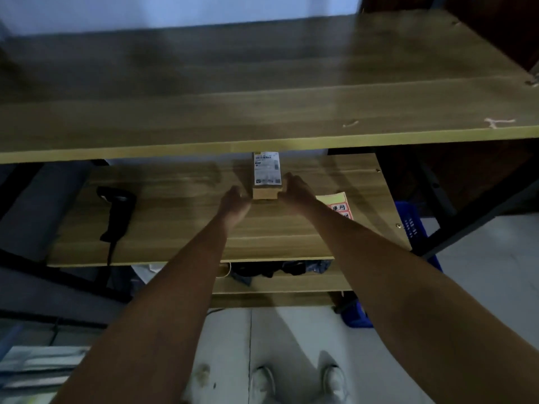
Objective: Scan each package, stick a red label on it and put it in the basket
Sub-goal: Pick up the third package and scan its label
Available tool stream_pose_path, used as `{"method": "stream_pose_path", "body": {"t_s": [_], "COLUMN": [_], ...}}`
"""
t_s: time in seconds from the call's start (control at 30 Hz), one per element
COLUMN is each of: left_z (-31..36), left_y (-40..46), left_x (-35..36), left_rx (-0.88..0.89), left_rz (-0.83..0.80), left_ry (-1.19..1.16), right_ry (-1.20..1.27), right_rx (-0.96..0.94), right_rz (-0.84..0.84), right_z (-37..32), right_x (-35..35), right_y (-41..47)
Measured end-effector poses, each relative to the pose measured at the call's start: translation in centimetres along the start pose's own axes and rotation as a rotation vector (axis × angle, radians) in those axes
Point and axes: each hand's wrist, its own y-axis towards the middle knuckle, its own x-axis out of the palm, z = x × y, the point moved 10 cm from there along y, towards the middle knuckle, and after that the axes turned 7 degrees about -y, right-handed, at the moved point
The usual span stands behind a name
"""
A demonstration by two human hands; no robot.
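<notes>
Both arms stretch forward to the frame's centre, where a small cardboard package (264,182) with a white shipping label lies on the middle shelf (180,228). The left hand (234,199) and right hand (294,189) flank it, fingers loosely curled against its sides; whether they actually grip it is unclear. A black scanner (116,211) lies at left, the red label sheet (335,205) right, beside a blue basket (411,223).

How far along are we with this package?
Nothing looks done yet. Both hands, left and right, flank the package on the shelf. The scanner lies untouched, the red labels sit beside it, and the basket waits.
</notes>
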Motion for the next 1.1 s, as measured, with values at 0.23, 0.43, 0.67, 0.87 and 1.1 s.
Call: {"method": "stream_pose_path", "body": {"t_s": [0.23, 0.43, 0.67, 0.87, 1.1], "left_z": [0.2, -0.2, 0.8, -1.8, -5.2], "left_y": [2.2, 4.1, 4.4, 2.0, -2.9], "left_x": [1.1, 2.3, 3.2, 2.7, 2.8], "left_rx": [-0.063, -0.119, -0.054, -0.210, -0.332], "left_rz": [0.130, 0.096, 0.059, 0.065, 0.060], "left_ry": [-0.193, -0.314, -0.407, -0.752, -1.033], "right_ry": [0.149, 0.201, 0.434, 0.507, 0.860], "right_rx": [0.068, 0.082, 0.071, 0.168, 0.307], "right_rz": [0.045, 0.018, 0.035, 0.148, 0.093], "right_z": [1.2, 2.3, 0.9, 2.2, 3.4], "right_x": [0.6, 2.1, 2.5, 2.4, 5.9], "right_y": [2.3, 3.5, 3.5, 0.6, -3.2]}}
